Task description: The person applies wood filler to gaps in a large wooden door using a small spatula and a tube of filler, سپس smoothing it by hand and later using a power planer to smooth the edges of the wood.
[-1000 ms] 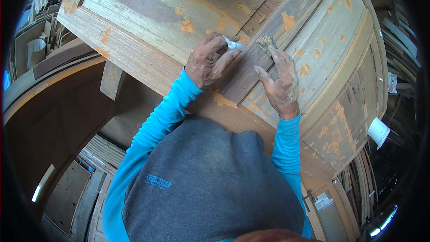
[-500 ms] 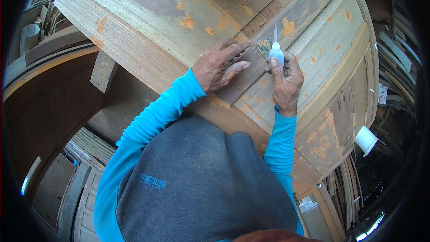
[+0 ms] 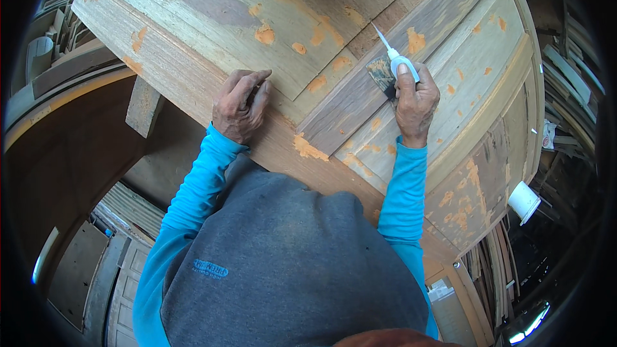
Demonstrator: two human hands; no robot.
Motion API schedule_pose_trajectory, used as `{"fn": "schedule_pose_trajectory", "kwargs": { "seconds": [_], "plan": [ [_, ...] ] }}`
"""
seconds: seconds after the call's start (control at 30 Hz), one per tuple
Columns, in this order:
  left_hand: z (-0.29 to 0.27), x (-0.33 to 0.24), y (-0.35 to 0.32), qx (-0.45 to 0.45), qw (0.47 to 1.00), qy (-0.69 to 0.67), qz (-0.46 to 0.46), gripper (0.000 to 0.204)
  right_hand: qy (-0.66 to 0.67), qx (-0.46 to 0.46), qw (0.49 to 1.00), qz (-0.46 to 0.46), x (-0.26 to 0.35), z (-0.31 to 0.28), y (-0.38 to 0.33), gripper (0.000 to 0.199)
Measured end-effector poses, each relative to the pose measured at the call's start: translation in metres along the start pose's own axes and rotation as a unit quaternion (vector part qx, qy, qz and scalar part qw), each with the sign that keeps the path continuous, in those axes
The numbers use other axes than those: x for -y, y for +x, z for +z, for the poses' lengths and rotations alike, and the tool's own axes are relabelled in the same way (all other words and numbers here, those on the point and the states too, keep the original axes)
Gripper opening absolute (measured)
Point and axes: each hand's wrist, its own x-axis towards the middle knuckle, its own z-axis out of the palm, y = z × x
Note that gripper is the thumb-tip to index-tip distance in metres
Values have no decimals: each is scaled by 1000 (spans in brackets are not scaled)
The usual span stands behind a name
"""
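Both hands on wooden door (image 3: 270, 32) | right hand (image 3: 416, 104) grips glue bottle (image 3: 400, 63) and scraper (image 3: 382, 76) | left hand (image 3: 240, 105) loosely curled, empty, well apart

Dim workshop, probably stacked timber (image 3: 572, 90)

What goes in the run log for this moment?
left hand: flat on wooden door panel | right hand: grips glue bottle and putty knife | nozzle: raised

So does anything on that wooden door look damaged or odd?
Yes. The door panel is dotted with orange filler patches over flaws, with a bigger smear near its front edge. The right hand holds a small white nozzle bottle and a scraper.
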Motion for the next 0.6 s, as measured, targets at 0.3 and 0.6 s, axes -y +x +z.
{"fn": "schedule_pose_trajectory", "kwargs": {
  "seconds": [0.3,0.6],
  "plan": [
    [2,0,5,-10,1000,14,15,20,-13,-3,1000,12,3,1,5,36],
    [2,0,5,-8,1000,15,3,18,-25,-9,1000,-9,8,5,9,34]
  ]
}}
